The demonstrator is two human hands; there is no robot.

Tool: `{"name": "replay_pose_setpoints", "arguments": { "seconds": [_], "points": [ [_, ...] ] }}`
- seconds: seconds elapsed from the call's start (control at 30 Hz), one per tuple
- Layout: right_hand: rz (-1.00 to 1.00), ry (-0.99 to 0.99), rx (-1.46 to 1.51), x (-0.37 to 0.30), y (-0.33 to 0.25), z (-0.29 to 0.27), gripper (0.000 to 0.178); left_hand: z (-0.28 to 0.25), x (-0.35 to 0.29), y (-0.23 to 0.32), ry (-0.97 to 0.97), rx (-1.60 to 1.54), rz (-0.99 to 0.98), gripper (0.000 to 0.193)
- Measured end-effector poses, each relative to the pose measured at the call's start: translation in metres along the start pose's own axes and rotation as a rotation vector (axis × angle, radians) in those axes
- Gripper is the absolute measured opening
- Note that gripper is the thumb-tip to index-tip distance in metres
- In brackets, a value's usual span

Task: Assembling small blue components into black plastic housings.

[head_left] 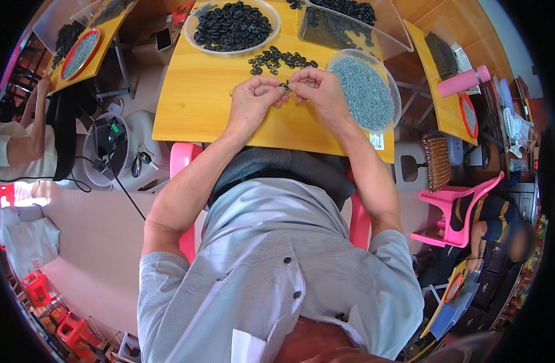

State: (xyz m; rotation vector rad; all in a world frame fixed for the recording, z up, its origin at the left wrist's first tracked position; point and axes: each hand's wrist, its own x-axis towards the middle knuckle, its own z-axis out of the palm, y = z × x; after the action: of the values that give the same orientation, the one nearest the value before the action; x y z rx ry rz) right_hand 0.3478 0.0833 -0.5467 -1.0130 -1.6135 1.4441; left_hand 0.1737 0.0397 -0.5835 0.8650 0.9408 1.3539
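Observation:
Over the yellow table [193,115], my left hand [257,100] and my right hand [317,89] meet, fingertips nearly touching. Both pinch a small black part [285,86], mostly covered by the fingers; its exact kind is too small to make out. Just beyond my hands lies a loose pile of small black oval parts [276,60]. To the right of my right hand stands a clear round tub full of small silvery screw-like pieces [363,91]. Farther back on the left, a round tub holds a heap of black oval parts [232,27].
A clear rectangular bin [344,30] with more black parts stands at the back right. On a side table at right lies a pink bottle [465,81]. A pink chair [459,209] and a grey stool [143,151] flank me. Other people sit at left and right.

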Motion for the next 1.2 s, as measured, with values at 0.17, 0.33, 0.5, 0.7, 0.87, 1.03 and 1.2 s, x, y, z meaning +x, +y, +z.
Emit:
{"name": "replay_pose_setpoints", "arguments": {
  "seconds": [0.17, 0.33, 0.5, 0.7, 0.87, 1.03, 1.2],
  "points": [
    [0.014, -0.021, -0.07, 0.0, -0.004, -0.001, 0.01, -0.001, 0.0, -0.001, -0.017, 0.04, 0.015, 0.015],
    [0.035, -0.042, -0.11, 0.0, -0.004, -0.003, 0.009, -0.003, 0.0, -0.004, -0.027, 0.127, 0.044, 0.015],
    [0.025, -0.088, -0.1, 0.0, -0.002, -0.006, 0.007, -0.004, 0.001, -0.005, -0.047, 0.182, 0.073, 0.012],
    [0.065, -0.137, -0.034, 0.001, 0.001, -0.01, 0.011, -0.003, -0.001, -0.002, -0.067, 0.216, 0.079, 0.013],
    [0.03, -0.11, -0.175, 0.0, -0.003, -0.01, 0.012, -0.004, 0.0, -0.002, -0.059, 0.257, 0.073, 0.014],
    [-0.046, -0.038, -0.391, -0.003, -0.006, -0.004, 0.013, -0.005, 0.0, 0.0, -0.064, 0.271, 0.065, 0.013],
    [-0.078, -0.001, -0.428, -0.006, -0.007, 0.001, 0.015, -0.004, -0.003, 0.002, -0.05, 0.265, 0.052, 0.013]
  ]
}}
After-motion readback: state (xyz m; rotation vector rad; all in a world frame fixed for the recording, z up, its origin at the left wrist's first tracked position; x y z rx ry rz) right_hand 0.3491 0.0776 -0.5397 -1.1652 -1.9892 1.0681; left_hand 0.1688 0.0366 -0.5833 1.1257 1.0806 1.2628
